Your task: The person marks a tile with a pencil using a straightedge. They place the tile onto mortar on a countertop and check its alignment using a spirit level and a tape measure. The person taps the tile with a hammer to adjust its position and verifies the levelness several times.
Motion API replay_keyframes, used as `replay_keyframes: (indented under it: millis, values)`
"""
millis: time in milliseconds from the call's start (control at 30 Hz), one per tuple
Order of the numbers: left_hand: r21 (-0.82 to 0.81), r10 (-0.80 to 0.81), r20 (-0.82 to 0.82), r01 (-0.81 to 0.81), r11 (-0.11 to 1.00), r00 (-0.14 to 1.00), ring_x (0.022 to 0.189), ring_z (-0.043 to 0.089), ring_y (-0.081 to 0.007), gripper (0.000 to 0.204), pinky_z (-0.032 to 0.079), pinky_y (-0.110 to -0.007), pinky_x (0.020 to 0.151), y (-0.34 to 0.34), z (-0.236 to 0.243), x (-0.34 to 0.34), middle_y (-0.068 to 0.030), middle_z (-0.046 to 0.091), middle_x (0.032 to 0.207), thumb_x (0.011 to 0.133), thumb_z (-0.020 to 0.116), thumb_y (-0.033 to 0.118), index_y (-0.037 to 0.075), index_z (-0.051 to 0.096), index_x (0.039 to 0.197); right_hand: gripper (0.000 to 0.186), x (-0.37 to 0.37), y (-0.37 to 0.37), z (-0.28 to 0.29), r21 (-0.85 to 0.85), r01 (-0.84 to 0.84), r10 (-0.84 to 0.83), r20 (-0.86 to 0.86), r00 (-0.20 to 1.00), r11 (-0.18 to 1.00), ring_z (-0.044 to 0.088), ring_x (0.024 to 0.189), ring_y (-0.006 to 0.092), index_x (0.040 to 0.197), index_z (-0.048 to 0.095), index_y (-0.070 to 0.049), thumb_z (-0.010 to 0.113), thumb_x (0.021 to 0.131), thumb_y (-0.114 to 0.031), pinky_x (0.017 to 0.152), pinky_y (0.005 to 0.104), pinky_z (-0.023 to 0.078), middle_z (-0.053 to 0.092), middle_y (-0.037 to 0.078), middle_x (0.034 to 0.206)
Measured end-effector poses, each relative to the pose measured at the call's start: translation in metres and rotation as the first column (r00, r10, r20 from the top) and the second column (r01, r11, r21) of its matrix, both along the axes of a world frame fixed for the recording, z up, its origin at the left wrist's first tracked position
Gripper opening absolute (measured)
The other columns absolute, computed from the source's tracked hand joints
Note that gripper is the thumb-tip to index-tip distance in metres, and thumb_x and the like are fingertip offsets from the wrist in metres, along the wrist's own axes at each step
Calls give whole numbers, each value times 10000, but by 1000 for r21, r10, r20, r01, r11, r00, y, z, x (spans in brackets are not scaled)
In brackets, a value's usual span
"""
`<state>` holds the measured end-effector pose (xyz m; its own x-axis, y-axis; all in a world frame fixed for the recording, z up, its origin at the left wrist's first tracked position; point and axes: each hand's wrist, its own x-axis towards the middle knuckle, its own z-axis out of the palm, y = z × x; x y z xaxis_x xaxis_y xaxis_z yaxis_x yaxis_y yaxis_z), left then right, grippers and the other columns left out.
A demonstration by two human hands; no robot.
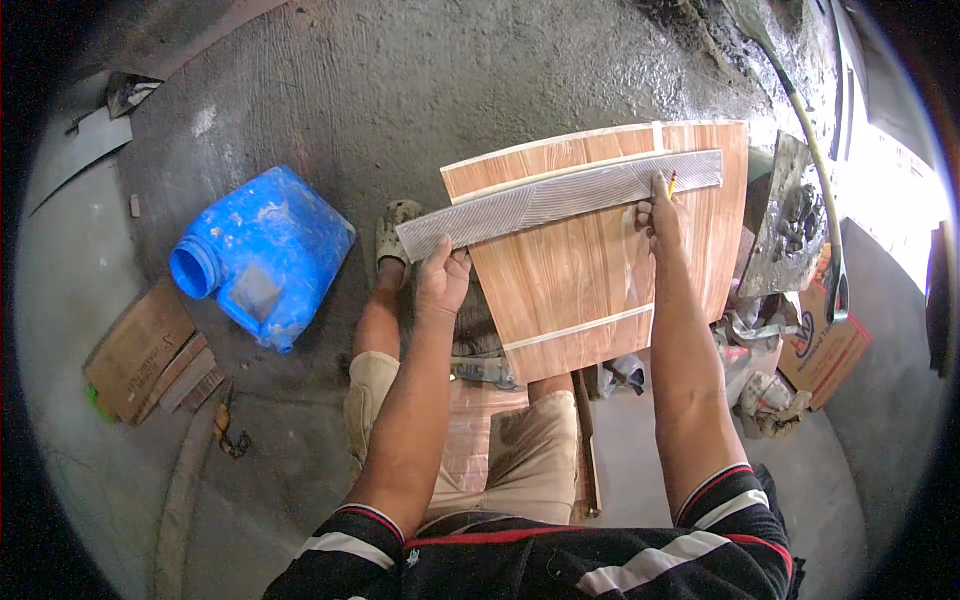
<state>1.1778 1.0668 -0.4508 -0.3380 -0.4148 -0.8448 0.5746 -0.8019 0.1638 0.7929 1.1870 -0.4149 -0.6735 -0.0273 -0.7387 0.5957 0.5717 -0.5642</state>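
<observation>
My left hand (pixel 443 278) grips the left end of a long grey strip (pixel 560 200) with fine wavy lines, likely a cut tile, its thumb on the face. Toward the other end, my right hand (pixel 660 218) closes on the strip's lower edge, thumb on top. A yellow pencil (pixel 672 183) sticks up from among the right hand's fingers. The strip slants up to the right across a wide panel (pixel 570 280) with a wood-grain face and pale bands. Its left end reaches past the panel's edge. My fingertips behind the strip are hidden.
On the left lies a scuffed blue plastic jug (pixel 265 255), with cardboard pieces (pixel 140 350) below it. Wet grey mortar (pixel 400 90) covers the floor ahead. At right are a long-handled shovel (pixel 825 190), a mortar-smeared board (pixel 785 220), a cardboard box (pixel 830 350) and crumpled bags (pixel 770 400).
</observation>
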Motion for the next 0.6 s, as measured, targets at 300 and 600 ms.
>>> replay_keyframes:
  millis: [300, 600]
  values:
    - [22, -25, 22, 25, 999, 999, 1266, 582, -289, 422, 427, -488, 1142, 1, 5, -21, -84, 652, 1329, 945, 746, 128, 79, 594, 1336, 468, -19, 14, 9, -54, -22, 24, 53, 998, 998, 499, 447, 57, 908, 609, -142, 692, 953, -600, 393, 219, 300, 586, -24, 619]
    - [12, -67, -57, 68, 998, 996, 1333, 543, -311, 472, 403, -515, 1174, -1, -1, -6, -102, 615, 1411, 943, 744, 104, 81, 571, 1382, 324, -21, 26, 0, -275, 270, -254, 91, 963, 923, 446, 474, 39, 881, 467, -152, 667, 1036, -355, 365, 205, 297, 531, -24, 679]
